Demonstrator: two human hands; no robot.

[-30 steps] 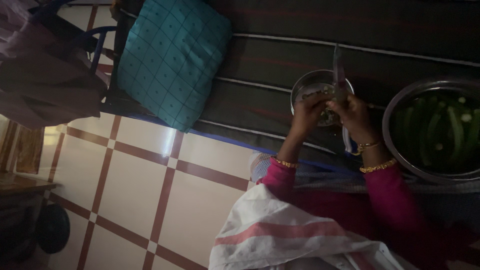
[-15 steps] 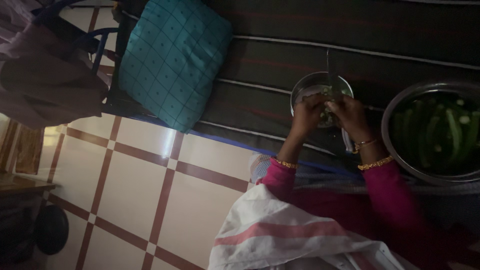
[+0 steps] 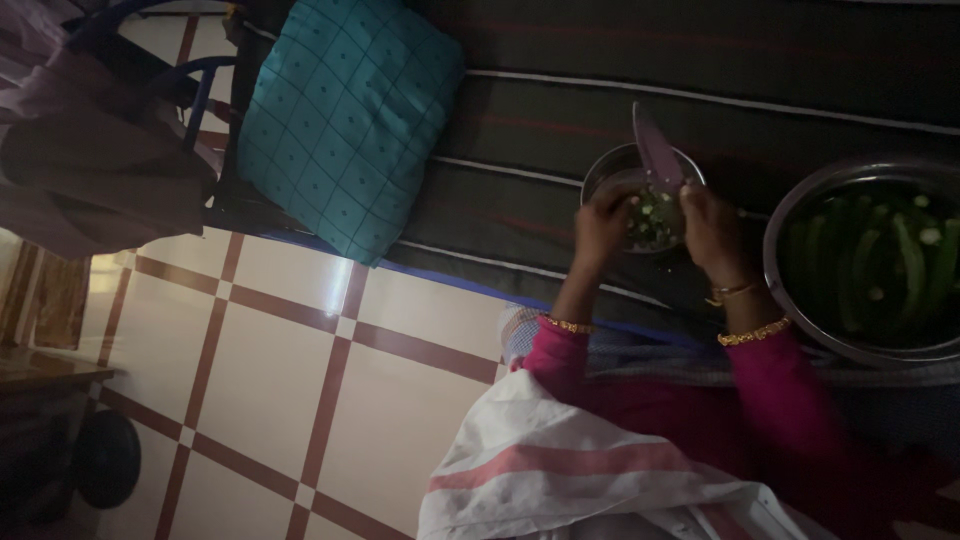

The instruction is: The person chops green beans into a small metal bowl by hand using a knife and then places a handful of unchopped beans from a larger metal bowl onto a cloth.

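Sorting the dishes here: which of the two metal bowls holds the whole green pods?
The large bowl at the right, beside the right hand; the small bowl under both hands holds cut pieces.

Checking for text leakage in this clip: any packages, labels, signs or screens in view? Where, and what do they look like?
None in view.
The hands work over a small steel bowl with a knife.
Beside it: a large steel bowl of green vegetables, and a teal checked cushion.
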